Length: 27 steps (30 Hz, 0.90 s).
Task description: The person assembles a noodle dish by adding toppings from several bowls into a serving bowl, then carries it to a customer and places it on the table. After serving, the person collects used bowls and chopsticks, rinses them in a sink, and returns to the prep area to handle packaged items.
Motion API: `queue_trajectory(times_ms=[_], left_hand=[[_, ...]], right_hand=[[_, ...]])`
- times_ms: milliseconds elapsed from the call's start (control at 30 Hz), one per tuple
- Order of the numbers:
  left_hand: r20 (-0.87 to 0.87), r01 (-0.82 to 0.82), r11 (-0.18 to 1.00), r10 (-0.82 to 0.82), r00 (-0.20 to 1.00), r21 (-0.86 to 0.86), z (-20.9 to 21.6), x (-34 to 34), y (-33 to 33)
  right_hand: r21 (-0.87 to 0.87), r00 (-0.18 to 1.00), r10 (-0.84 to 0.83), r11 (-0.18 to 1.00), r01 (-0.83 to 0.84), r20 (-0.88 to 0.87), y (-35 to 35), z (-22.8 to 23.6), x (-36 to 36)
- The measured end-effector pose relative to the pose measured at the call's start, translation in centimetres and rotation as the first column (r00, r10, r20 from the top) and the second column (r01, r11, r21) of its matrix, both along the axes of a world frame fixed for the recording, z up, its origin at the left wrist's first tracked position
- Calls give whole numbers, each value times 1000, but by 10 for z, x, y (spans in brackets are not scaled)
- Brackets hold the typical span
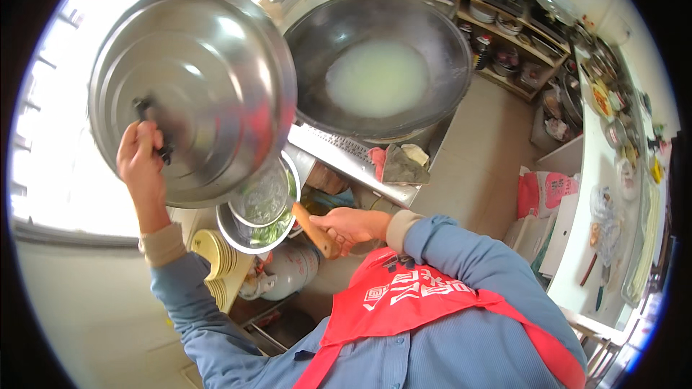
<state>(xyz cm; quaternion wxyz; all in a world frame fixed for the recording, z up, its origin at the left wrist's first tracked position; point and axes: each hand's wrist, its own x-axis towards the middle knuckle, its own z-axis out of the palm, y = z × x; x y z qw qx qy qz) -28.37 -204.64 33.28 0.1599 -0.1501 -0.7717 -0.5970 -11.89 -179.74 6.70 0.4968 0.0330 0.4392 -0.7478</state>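
My left hand is closed around the black handle of a large, shiny metal wok lid, raised on edge beside the wok. In my right hand is the wooden handle of a round strainer. Its mesh head sits over a metal bowl of green leafy vegetables. Beyond my hands stands a big dark wok, uncovered, with cloudy pale-green liquid in its bottom. The raised lid overlaps the wok's left rim in the picture and partly hides the strainer and bowl.
Folded cloths lie on the metal stove edge. Stacked yellow dishes stand at lower left, near a gas cylinder. Shelves with pots fill the far right. A long white counter runs along the right.
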Motion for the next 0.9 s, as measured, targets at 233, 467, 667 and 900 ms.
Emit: queue_trajectory(times_ms=[233,467,667,900], left_hand=[[-21,301,857,-341,940,-419,-41,-134,226],[189,562,544,-593,783,-623,-125,-200,464],[409,648,346,-554,725,-679,-216,-231,557],[137,21,-168,-716,685,-986,-272,-254,596]], right_hand=[[167,805,-586,788,592,-89,165,-39,94],[352,-287,-952,-306,885,-108,281,-114,394],[430,-892,-451,-798,422,37,197,-160,595],[507,-918,-360,-768,391,165,200,-178,602]])
